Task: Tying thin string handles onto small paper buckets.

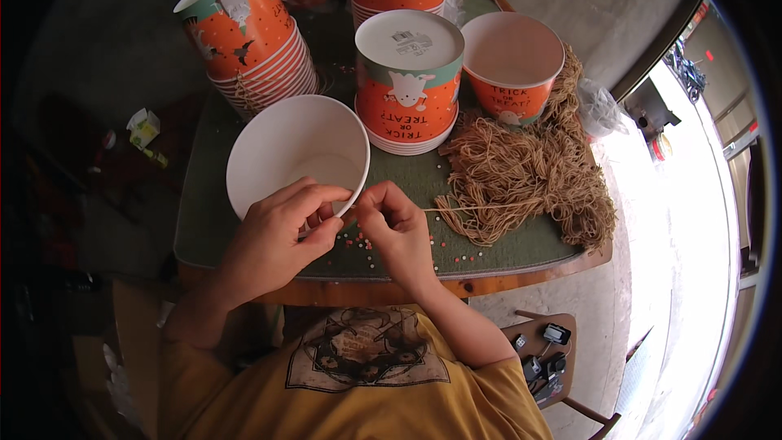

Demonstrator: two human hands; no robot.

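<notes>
A paper bucket (281,143) with a white inside is tilted toward me on the table. My left hand (281,232) is closed on its near right rim, fingers inside and thumb outside. Just to the right, my right hand (397,232) pinches a tan cord (452,209) close to that rim. From this hand the cord runs right to a loose heap of tan cords (521,167). Whether the cord passes through the bucket's wall is hidden by my fingers.
Upside-down orange and green buckets (407,102) stand behind, and another stack (248,41) leans at the far left. An upright bucket (513,53) sits beside the cord heap. Small red and white bits (460,258) dot the green tabletop (204,232). A stool (550,342) stands at lower right.
</notes>
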